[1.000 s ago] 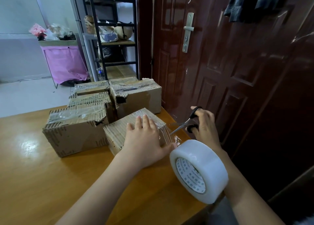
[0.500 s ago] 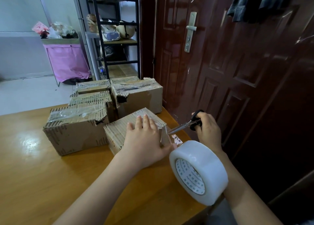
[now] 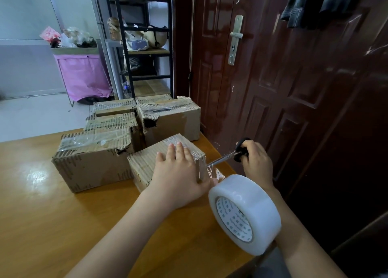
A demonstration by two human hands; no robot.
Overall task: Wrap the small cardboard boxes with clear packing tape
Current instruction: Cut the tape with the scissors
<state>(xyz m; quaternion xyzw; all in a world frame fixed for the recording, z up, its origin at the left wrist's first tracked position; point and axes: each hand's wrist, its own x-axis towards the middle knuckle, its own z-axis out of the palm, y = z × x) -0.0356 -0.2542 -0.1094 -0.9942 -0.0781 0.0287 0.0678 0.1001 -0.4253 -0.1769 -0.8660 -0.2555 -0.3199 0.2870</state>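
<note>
A small cardboard box (image 3: 144, 162) with clear tape over its top lies near the right edge of the wooden table (image 3: 42, 225). My left hand (image 3: 180, 172) presses flat on its top, fingers straight. My right hand (image 3: 255, 160) grips black-handled scissors (image 3: 228, 156), whose blade tips touch the strip of clear tape (image 3: 214, 174) stretched from the box's right corner. That strip leads to a large roll of clear packing tape (image 3: 244, 213), which hangs around my right forearm.
Several larger taped cardboard boxes (image 3: 92, 158) stand behind and to the left of the small one. A dark red door (image 3: 294, 78) is close on the right. A black shelf rack (image 3: 147, 47) and a pink bin (image 3: 84, 76) stand beyond the table.
My right hand has brought the scissors down and left until the blades meet the tape strip at the box corner. The left hand stays pressed on the box.
</note>
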